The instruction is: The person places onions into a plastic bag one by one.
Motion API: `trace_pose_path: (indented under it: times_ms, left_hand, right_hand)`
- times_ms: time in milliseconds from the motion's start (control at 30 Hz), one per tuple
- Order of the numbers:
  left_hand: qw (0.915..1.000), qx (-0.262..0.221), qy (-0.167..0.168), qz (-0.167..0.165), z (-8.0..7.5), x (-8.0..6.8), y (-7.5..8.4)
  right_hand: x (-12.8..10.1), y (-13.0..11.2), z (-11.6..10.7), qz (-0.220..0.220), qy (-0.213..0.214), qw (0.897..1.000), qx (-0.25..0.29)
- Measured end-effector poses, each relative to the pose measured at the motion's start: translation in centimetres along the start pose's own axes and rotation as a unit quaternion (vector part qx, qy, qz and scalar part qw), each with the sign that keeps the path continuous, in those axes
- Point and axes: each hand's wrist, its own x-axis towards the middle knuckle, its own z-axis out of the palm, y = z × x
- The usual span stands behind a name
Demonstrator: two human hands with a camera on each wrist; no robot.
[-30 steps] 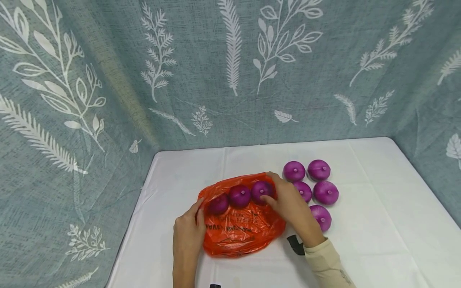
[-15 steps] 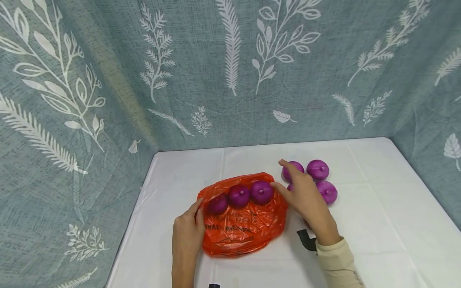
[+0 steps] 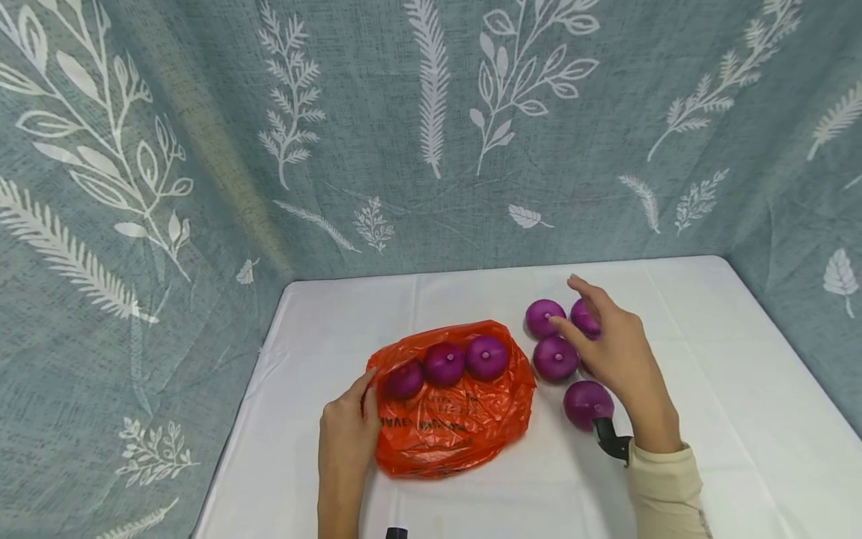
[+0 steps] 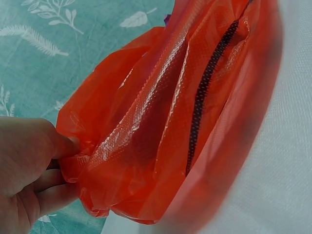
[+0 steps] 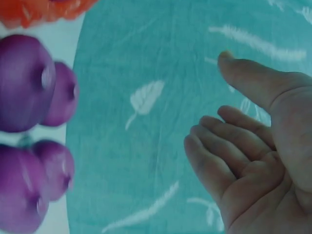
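An orange plastic bag [image 3: 451, 423] lies on the white table [image 3: 707, 389]. Three purple onions [image 3: 444, 363] sit in a row at its far mouth. My left hand [image 3: 349, 419] pinches the bag's left edge, and the left wrist view shows my thumb and fingers [image 4: 36, 163] clamped on the crumpled plastic [image 4: 185, 112]. My right hand [image 3: 595, 329] hovers open above several loose purple onions [image 3: 555, 358] right of the bag and partly hides the far ones. It holds nothing. In the right wrist view the palm [image 5: 253, 161] is empty, with the onions [image 5: 24, 83] at the left.
Grey-green cloth walls [image 3: 431, 150] with white leaf prints close off the table's back and both sides. One loose onion [image 3: 588, 404] lies nearest me, beside a black wrist strap [image 3: 611, 440]. Bare white cloth stretches to the right and front.
My right hand let go of the rightmost onion in the bag and moved right and away, over the loose onions. The left hand and the bag stayed put.
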Motion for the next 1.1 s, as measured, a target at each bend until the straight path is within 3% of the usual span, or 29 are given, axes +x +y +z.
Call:
trace_pose_path:
  times_ms: [433,700,1100]
  left_hand:
    - [1.0,0.002,-0.002,0.001,0.1,0.1,0.3]
    - [1.0,0.004,-0.002,0.002,-0.1,0.2,0.5]
    - [0.9999,0.009,0.009,0.0,-0.3,0.1,0.2]
  right_hand:
    - [-2.3,4.5,-3.4,0.005,0.046,0.998,0.037]
    - [-4.0,6.3,-3.9,0.019,0.002,0.999,0.044]
    - [-7.1,8.0,-2.4,0.024,-0.072,0.996,0.046]
